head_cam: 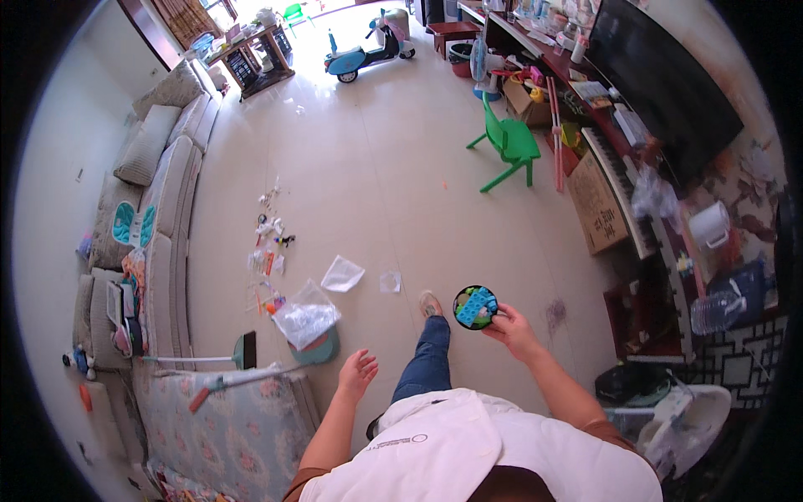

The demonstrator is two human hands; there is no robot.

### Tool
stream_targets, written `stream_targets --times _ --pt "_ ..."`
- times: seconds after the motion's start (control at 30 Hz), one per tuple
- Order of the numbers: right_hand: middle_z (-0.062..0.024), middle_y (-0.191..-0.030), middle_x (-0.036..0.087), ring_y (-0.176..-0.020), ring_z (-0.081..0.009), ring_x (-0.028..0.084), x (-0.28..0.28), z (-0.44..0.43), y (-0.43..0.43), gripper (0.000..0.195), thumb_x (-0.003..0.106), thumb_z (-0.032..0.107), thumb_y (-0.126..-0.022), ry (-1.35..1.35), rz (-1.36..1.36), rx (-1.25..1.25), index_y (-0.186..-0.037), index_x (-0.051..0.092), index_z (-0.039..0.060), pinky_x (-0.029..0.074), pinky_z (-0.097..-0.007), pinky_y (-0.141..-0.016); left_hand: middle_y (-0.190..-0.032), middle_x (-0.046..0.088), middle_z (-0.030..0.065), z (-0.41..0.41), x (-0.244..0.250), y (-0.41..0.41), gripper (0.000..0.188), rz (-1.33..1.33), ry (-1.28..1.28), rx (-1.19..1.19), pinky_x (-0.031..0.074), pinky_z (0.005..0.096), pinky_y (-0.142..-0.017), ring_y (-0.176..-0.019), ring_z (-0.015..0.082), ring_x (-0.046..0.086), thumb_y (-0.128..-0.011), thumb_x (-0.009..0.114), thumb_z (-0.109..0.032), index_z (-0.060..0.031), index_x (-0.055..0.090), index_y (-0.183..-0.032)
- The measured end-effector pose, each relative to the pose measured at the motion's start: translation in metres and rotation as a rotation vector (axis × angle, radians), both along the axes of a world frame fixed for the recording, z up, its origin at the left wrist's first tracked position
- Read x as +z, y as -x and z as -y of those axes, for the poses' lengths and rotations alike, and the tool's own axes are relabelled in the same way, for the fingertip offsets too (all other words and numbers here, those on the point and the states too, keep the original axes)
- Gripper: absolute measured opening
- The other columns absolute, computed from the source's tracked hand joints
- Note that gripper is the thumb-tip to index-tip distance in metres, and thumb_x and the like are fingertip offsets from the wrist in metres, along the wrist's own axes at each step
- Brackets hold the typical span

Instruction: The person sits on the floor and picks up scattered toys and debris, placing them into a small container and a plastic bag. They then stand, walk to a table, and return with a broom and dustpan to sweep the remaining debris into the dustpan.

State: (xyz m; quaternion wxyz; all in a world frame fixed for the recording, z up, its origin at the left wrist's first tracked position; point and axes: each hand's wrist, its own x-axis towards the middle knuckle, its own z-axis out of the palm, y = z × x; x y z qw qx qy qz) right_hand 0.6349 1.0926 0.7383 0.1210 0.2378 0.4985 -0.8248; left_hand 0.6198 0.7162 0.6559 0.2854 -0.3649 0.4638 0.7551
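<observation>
My right hand (513,331) grips the rim of a small round black container (458,319) that holds blue and green plastic building blocks (475,307). It is held out over the floor, to the right of my foot. My left hand (359,374) hangs in the air with its fingers loosely apart and nothing in it. To the left of that hand, a clear plastic bag (307,317) lies over a teal dustpan or bin (317,348). White sheets (343,274) and scattered litter (270,226) lie on the tiled floor further ahead.
A broom (244,350) and a floral-covered seat (213,427) are at lower left, with a long sofa (169,188) along the left wall. At right stand a green child's chair (517,141), a cardboard box (596,204) and a long cabinet. A blue toy scooter (351,63) stands far ahead.
</observation>
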Motion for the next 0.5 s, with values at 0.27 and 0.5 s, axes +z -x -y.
stream_targets --times 0.27,0.5 --pt "-0.0112 -0.104 0.056 -0.091 -0.0195 0.059 0.007 -0.083 0.216 0.041 0.047 0.006 -0.086 0.071 0.031 -0.135 -0.124 0.034 0.0001 0.05 -0.0346 -0.083 -0.093 0.057 0.0073 -0.102 0.034 0.278 0.031 -0.089 0.045 -0.132 0.048 0.0275 -0.073 -0.081 0.0154 0.056 -0.088 0.049 -0.029 -0.0066 0.051 -0.11" --pt "-0.0127 -0.104 0.055 -0.089 -0.0218 0.06 -0.006 -0.16 0.425 0.04 0.048 0.008 -0.085 0.087 0.013 -0.209 -0.122 0.035 0.0001 0.051 -0.0345 -0.082 -0.093 0.058 0.0076 -0.219 0.059 0.531 0.029 -0.309 0.027 -0.4 0.048 0.0271 -0.075 -0.083 0.0143 0.057 -0.09 0.047 -0.028 -0.0064 0.052 -0.109"
